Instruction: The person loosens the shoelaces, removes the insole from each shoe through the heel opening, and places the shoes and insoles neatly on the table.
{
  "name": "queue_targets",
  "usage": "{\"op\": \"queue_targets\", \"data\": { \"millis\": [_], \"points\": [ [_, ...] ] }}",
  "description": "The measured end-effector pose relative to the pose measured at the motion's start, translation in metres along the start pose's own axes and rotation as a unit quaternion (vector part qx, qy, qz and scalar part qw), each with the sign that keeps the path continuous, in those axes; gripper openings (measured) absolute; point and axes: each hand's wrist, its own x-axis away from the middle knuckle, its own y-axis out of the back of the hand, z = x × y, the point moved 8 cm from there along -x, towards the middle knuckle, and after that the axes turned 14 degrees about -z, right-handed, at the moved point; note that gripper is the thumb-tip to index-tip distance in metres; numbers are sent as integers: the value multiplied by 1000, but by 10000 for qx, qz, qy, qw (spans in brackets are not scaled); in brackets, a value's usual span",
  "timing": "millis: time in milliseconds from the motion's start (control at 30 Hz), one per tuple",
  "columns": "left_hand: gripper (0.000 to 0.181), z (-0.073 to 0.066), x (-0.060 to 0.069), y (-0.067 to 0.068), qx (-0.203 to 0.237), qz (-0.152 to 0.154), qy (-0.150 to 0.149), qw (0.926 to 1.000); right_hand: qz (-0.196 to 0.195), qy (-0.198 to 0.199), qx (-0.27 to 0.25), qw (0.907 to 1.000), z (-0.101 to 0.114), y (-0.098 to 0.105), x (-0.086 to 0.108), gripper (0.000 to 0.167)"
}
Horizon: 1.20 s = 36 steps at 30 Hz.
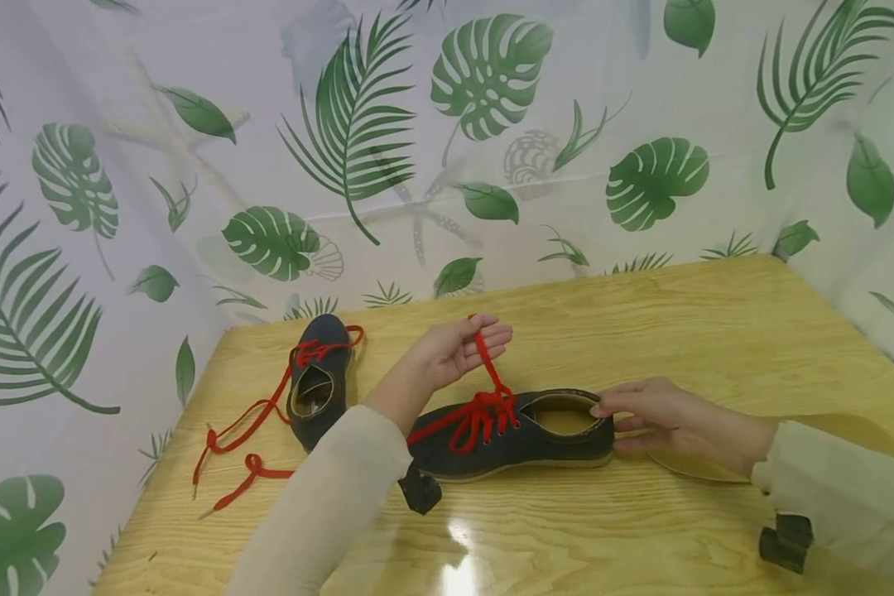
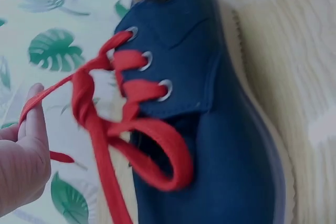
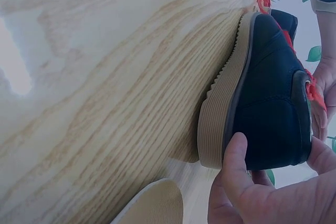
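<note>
A whitish wall covering (image 1: 581, 50) is enclosing a light yellow-brown, wood-grained tabletop (image 1: 715, 339) at the back and both sides. Printed green palm fronds (image 1: 351, 116) and deeply split leaves (image 1: 659, 184) are spreading across the covering, faint starfish (image 1: 420, 207) and shells (image 1: 532, 157) showing between. A white glare (image 1: 459, 573) is gleaming on the near tabletop.

You have an even, moderately bright light, and shadows are weak. On the table (image 1: 581, 530), nearer to you than your left hand (image 1: 454, 352), shines a white glare. The left wrist view is slightly soft; the right one shows glare well apart from your right hand (image 3: 278, 198).
</note>
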Motion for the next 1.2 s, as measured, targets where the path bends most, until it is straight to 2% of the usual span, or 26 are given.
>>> {"op": "queue_targets", "data": {
  "millis": [200,333,467,600,700,833,967,1067,1167,1200],
  "points": [
    [39,-18,-1,22,768,-256,-189,9965,54,-18,-8,10000,1,0,1,58],
    [39,-30,0,39,1373,-538,-282,9887,72,-20,22,10000,3,-1,3,61],
    [40,-41,5,53,1771,-714,-345,9810,60,-59,44,10000,3,-1,4,63],
    [39,-57,7,74,2490,-976,-391,9628,90,-82,8,9999,4,-1,4,62],
    [38,-70,9,95,3054,-1175,-459,9438,114,-82,-6,9999,4,-1,5,61],
    [36,-82,14,122,3488,-1341,-510,9261,115,-79,19,9999,5,-1,5,61],
    [29,-92,19,147,3928,-1350,-479,9084,99,-79,11,9999,4,0,5,61],
    [25,-98,26,166,4179,-1334,-446,8975,74,-82,-7,9999,4,0,5,61],
    [22,-103,35,185,4211,-1331,-473,8959,58,-84,5,9999,4,-1,4,62],
    [21,-104,38,192,4159,-1370,-496,8977,45,-84,14,10000,3,0,4,63]
  ]
}}
